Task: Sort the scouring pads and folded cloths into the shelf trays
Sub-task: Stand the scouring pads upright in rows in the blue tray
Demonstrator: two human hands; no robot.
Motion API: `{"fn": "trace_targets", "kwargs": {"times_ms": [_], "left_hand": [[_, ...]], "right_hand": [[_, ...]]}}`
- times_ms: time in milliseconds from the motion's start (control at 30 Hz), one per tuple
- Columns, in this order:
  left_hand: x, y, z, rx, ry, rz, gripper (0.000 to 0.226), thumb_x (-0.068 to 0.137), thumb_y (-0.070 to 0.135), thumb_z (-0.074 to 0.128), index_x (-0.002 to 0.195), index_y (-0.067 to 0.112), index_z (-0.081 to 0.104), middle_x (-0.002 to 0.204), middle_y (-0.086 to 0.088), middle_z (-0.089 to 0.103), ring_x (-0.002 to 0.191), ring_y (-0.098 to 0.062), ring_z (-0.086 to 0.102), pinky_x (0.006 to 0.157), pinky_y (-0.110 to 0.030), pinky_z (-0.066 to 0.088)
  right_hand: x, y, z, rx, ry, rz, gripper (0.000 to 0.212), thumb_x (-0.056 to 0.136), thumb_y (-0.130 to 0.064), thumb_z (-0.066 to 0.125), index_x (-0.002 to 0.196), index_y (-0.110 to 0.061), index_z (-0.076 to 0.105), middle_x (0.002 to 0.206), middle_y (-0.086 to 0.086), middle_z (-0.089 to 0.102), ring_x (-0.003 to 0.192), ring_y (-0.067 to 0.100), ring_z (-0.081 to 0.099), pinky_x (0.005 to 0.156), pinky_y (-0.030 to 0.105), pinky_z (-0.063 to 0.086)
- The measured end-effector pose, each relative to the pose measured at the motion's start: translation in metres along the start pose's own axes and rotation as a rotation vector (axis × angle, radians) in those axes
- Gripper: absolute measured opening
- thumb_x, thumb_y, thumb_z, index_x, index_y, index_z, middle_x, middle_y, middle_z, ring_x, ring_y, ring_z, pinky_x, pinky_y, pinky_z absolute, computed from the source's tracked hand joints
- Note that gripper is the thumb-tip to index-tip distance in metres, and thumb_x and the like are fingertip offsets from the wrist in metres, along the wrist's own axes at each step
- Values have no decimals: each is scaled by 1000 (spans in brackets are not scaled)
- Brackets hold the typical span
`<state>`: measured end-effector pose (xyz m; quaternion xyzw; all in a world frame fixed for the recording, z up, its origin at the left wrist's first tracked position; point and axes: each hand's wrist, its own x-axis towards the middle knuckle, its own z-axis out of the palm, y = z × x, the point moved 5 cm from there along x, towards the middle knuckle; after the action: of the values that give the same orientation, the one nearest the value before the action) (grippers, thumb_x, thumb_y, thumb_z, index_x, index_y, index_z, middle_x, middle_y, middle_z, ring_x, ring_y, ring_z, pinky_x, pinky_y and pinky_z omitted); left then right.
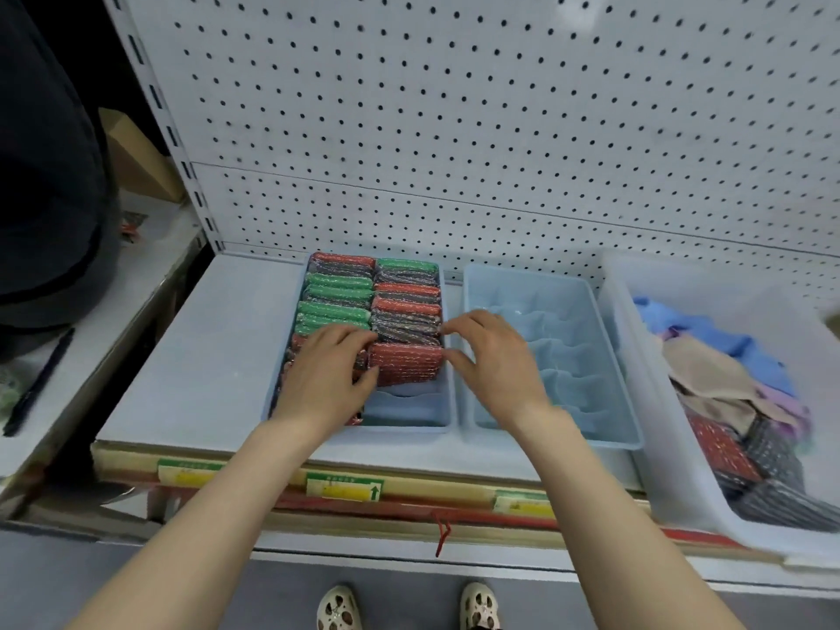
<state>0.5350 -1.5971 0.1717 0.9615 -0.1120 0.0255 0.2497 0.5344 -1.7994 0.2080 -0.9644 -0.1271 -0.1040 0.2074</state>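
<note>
While seating a red scouring pad (406,362) into the left tray (447,402), both hands at work on a white shelf (200,356). Landmark: that left tray, pale blue, standing on the shelf in front of a pegboard (500,106).

Far left of the tray: a dark-clothed person (45,175) at the frame edge, partly seen. Inside the tray: two rows of green, red and dark scouring pads (338,288) packed on edge, filling all but the near right corner. Left hand (325,379) laid over the near end of the left row, fingers curled, thumb pressed to the red pad's left side. Right hand (493,356) over the tray's right wall, fingertips pinching the same pad's right edge. Just right of the tray: a second blue tray (611,356) with dividers, holding nothing. Further right still: a clear bin (645,425) heaped with folded cloths (709,370) above more red and dark pads.

Likely step: filling the right row. Next move probably calls for pushing this pad upright against its neighbours, then reaching to the bin for another.
</note>
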Motion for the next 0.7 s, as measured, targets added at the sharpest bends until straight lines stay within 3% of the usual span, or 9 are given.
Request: {"fn": "trace_targets", "kwargs": {"times_ms": [100, 233, 300, 367, 467, 533, 600, 667, 700], "left_hand": [[4, 40, 1, -63, 9, 19, 46, 95, 29, 58, 139, 28, 48, 143, 4, 48, 133, -19, 39, 110, -36, 33], [12, 118, 12, -172, 18, 166, 41, 93, 26, 59, 133, 28, 53, 137, 6, 52, 126, -16, 47, 102, -30, 36], [17, 166, 24, -217, 32, 258, 40, 91, 21, 63, 131, 24, 58, 132, 2, 57, 121, -18, 51, 99, -26, 36], [21, 214, 40, -247, 27, 306, 40, 90, 18, 65, 129, 22, 59, 129, 1, 58, 119, -20, 53, 99, -26, 37], [26, 281, 76, -259, -39, 375, 40, 88, 19, 65, 128, 21, 60, 128, -2, 59, 119, -24, 54, 100, -32, 40], [29, 318, 103, -206, -118, 437, 44, 88, 23, 66, 131, 20, 58, 131, -4, 57, 121, -26, 52, 100, -30, 37], [33, 347, 129, -111, -208, 476, 49, 89, 29, 65, 135, 20, 54, 133, -5, 55, 121, -27, 51, 98, -29, 35], [38, 369, 154, 21, -307, 487, 53, 91, 38, 63, 138, 20, 50, 135, -6, 54, 121, -28, 50, 98, -33, 40], [40, 377, 165, 98, -366, 483, 54, 91, 41, 62, 139, 21, 49, 134, -7, 53, 121, -29, 51, 98, -36, 42]], "right_hand": [[-27, 32, -50, 46, 131, 89, 24, 90, -21, 68, 115, -18, 68, 113, -1, 67, 103, 23, 60, 85, 34, 46], [-80, 99, -131, 76, 358, 241, 25, 89, -21, 69, 113, -22, 66, 105, -5, 67, 86, 10, 58, 78, 30, 47], [-107, 144, -163, 41, 384, 362, 25, 88, -23, 69, 113, -23, 65, 98, -4, 67, 84, 15, 61, 75, 33, 48], [-128, 188, -179, -45, 190, 520, 35, 84, -34, 72, 117, -25, 63, 100, -3, 65, 93, 20, 64, 76, 32, 46], [-161, 235, -162, -151, -413, 596, 59, 80, -59, 68, 129, -28, 59, 124, -1, 65, 113, 20, 60, 92, 31, 47], [-181, 252, -152, -164, -669, 572, 58, 79, -75, 56, 115, -30, 65, 118, -1, 69, 109, 20, 61, 92, 33, 48], [-192, 265, -159, -17, -663, 564, 66, 70, -88, 47, 101, -33, 68, 105, -14, 69, 102, 13, 62, 83, 26, 47], [-196, 272, -169, 139, -627, 505, 73, 62, -92, 48, 107, -38, 68, 106, -26, 65, 103, 2, 59, 83, 21, 43], [-197, 270, -171, 201, -656, 445, 66, 64, -88, 55, 106, -40, 68, 100, -27, 66, 97, -1, 60, 81, 19, 44]]}}
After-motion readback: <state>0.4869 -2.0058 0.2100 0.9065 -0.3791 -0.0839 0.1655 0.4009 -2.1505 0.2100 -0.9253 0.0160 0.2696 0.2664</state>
